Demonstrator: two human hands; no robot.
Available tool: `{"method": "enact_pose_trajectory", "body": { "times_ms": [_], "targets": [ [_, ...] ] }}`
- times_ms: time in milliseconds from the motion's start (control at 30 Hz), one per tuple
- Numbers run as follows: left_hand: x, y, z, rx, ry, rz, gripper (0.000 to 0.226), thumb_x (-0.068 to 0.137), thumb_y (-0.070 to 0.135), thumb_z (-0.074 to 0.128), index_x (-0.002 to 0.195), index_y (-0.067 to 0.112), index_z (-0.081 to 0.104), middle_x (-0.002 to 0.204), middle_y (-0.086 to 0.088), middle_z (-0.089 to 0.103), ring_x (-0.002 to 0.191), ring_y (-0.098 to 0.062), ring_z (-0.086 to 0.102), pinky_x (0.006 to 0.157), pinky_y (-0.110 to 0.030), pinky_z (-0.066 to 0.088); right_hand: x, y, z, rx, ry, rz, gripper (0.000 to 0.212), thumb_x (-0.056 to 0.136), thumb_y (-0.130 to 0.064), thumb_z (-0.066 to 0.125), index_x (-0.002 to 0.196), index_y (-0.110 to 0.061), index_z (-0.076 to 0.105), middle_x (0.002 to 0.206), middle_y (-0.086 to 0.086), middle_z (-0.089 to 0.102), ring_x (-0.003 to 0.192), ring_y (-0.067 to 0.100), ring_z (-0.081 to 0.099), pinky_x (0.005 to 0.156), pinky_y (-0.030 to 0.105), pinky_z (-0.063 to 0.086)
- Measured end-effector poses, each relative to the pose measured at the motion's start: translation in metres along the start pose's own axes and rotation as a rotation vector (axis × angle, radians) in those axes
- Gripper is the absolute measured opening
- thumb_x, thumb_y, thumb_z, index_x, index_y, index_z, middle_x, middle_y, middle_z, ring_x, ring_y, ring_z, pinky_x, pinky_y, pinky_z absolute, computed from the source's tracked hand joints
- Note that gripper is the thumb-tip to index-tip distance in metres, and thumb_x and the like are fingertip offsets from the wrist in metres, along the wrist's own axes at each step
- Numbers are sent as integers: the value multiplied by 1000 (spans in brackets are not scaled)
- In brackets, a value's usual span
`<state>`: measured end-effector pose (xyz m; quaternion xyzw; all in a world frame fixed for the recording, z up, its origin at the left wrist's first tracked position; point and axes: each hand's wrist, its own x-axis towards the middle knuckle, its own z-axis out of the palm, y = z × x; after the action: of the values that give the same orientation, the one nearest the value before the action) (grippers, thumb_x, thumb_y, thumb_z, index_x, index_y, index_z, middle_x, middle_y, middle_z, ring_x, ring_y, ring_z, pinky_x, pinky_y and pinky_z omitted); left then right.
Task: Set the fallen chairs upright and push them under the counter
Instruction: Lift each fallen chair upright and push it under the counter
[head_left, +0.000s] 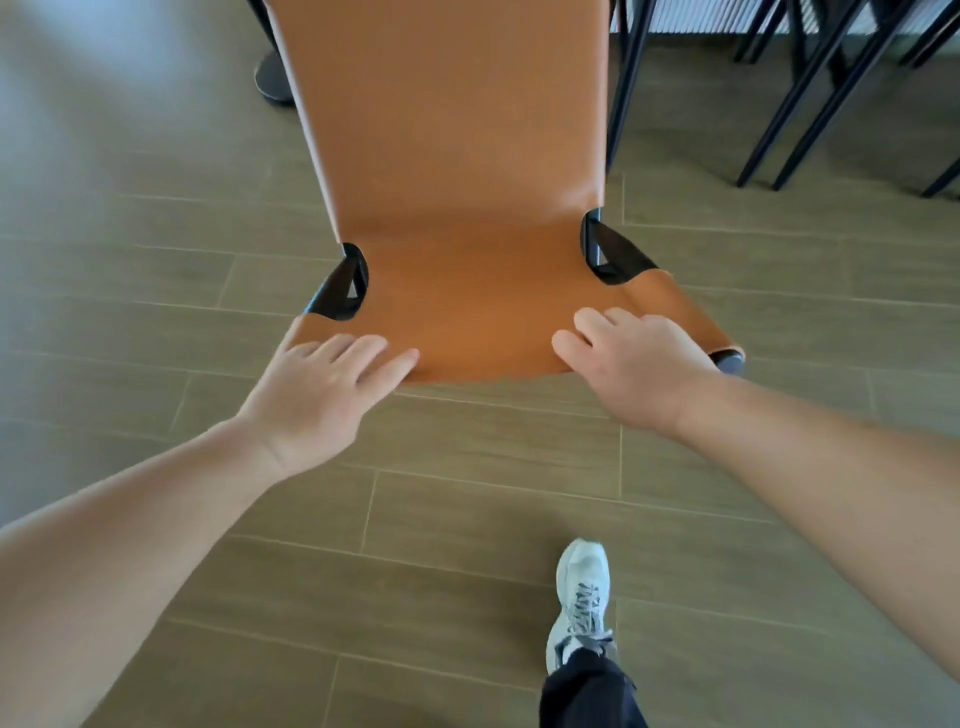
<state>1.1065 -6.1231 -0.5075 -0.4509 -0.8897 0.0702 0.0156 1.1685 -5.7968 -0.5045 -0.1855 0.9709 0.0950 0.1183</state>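
Our hands on the orange chair (457, 171)

Our left hand (317, 389) and right hand (639, 358) rest flat, fingers spread, on its near edge.

Tan leather sling chair (457, 182), black metal frame, upright on wood-look floor.

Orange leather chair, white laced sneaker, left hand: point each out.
Orange leather chair (457, 156): head view, middle of the leather panel.
White laced sneaker (582, 597): head view, on the laces.
Left hand (317, 395): head view, back of the hand.
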Motion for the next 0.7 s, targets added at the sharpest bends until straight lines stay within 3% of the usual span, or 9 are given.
{"method": "enact_pose_trajectory", "body": {
  "times_ms": [33, 133, 233, 367, 533, 700],
  "targets": [
    [13, -12, -9, 11, 13, -54, 69, 77, -8, 65, 137, 14, 41, 116, -19, 60, 93, -40, 63, 78, -56, 54, 10, 18, -8, 9, 42, -9, 33, 82, -2, 50, 110, -17, 41, 90, 2, 27, 74, 22, 35, 54, 36, 29],
    [56, -47, -35, 11, 8, -232, 56, 88, 22, 67, 139, 16, 45, 122, -19, 57, 97, -43, 64, 68, -52, 54, 41, 66, -36, 2, 64, 9, 22, 88, -11, 52, 94, -21, 33, 89, -1, 30, 80, 21, 40, 51, 32, 27],
    [92, -81, -51, -18, 4, -314, 56, 90, 38, 61, 141, 21, 45, 135, -15, 45, 112, -42, 55, 84, -60, 53, 69, 97, -63, 52, 73, 67, 16, 92, -19, 44, 91, -22, 28, 89, -2, 33, 82, 22, 41, 48, 30, 23],
    [124, -118, -63, 15, 53, -363, 62, 87, 45, 61, 143, 27, 40, 151, -15, 25, 134, -42, 32, 104, -65, 36, 102, 123, -89, 43, 157, 87, 17, 93, -29, 43, 92, -22, 27, 89, -2, 34, 79, 22, 40, 49, 29, 23],
    [154, -154, -72, 13, 64, -335, 68, 83, 45, 66, 143, 29, 38, 152, -15, 26, 136, -41, 29, 115, -59, 23, 141, 144, -106, 76, 248, 51, 22, 90, -32, 49, 93, -21, 31, 93, 0, 31, 80, 22, 37, 67, 35, 33],
    [175, -177, -79, -12, 55, -316, 68, 82, 44, 67, 143, 27, 41, 150, -12, 28, 137, -37, 29, 118, -56, 21, 166, 162, -119, 88, 232, 85, 17, 91, -27, 48, 106, -20, 44, 104, 0, 41, 88, 21, 42, 65, 38, 45]
  ]
}}
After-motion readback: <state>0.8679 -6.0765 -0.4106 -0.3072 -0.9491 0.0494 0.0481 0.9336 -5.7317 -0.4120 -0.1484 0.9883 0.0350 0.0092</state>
